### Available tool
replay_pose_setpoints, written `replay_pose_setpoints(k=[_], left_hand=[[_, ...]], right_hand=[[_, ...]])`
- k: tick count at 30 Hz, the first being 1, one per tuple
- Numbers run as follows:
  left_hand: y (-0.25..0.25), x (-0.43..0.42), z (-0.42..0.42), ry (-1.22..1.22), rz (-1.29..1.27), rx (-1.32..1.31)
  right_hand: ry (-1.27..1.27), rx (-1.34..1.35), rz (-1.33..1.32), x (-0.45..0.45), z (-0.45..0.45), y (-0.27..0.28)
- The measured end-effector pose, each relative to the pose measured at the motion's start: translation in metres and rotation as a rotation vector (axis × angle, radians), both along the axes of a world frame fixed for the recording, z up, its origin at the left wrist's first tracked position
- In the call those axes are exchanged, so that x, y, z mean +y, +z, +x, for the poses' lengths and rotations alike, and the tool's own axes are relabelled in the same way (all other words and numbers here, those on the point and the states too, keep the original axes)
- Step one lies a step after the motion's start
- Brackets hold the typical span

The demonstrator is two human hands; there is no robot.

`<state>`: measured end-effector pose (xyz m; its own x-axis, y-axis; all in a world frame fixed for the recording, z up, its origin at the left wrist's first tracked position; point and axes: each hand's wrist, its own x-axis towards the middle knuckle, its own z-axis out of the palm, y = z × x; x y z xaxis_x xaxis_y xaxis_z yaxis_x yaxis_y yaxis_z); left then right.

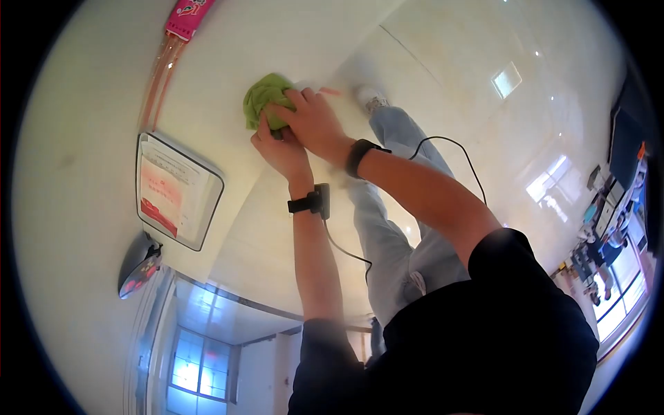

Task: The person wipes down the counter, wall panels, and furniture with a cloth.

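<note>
A crumpled green cloth [268, 97] is bunched up against the pale wall surface [228, 41]. My right hand [316, 121] is closed on the near side of the cloth, its fingers pressing into the folds. Just below it, my left hand [285, 152] also grips the cloth, thumb and fingertips at its lower edge. The two hands are close together. A dark strap with a small box [319, 200] sits on my left wrist, and a black band [360, 158] is around my right wrist. Beside my right hand is a short reddish mark [330, 91].
To the left is a dark-edged frame [214, 207] with a red and white printed sheet [160, 190]. Above it hangs a pink package with long strips [185, 17]. Thin black cables [467, 155] run from my wrists. My shoe [373, 99] stands on the glossy floor [477, 104].
</note>
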<state>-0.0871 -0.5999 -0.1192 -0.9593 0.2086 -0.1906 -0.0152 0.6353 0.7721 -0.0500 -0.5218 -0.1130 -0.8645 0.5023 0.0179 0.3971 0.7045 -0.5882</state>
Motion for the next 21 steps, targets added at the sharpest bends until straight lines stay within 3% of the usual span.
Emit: replay_pose_setpoints(k=[1,3,5,8,11,12,15,16,19,21], left_hand=[[0.000,-0.012,0.002,0.004,0.004,-0.023],[-0.008,-0.039,0.002,0.122,0.300,-0.169],[-0.003,-0.075,0.013,-0.026,-0.041,0.024],[0.008,-0.134,0.010,-0.115,-0.298,0.103],[0.011,-0.187,0.002,-0.113,-0.209,0.119],[0.010,-0.202,-0.003,-0.059,-0.061,-0.038],[0.005,-0.241,-0.006,-0.088,-0.014,-0.061],[0.002,-0.249,-0.004,-0.132,-0.138,0.037],[-0.004,-0.247,-0.003,0.001,0.004,-0.090],[-0.012,-0.244,-0.006,-0.097,-0.014,-0.025]], right_hand=[[-0.003,0.013,-0.031,-0.012,0.004,-0.001],[0.012,0.013,-0.039,-0.035,0.010,0.001],[0.035,0.035,-0.069,-0.066,0.014,0.004],[0.089,-0.003,-0.086,-0.124,0.009,0.004],[0.110,-0.003,-0.091,-0.180,-0.002,0.001],[0.115,0.011,-0.117,-0.195,-0.003,0.000],[0.106,-0.016,-0.163,-0.230,-0.005,0.000],[0.096,-0.012,-0.167,-0.234,-0.004,-0.001],[0.076,0.006,-0.157,-0.235,0.000,-0.003],[0.089,0.032,-0.115,-0.228,0.002,-0.008]])
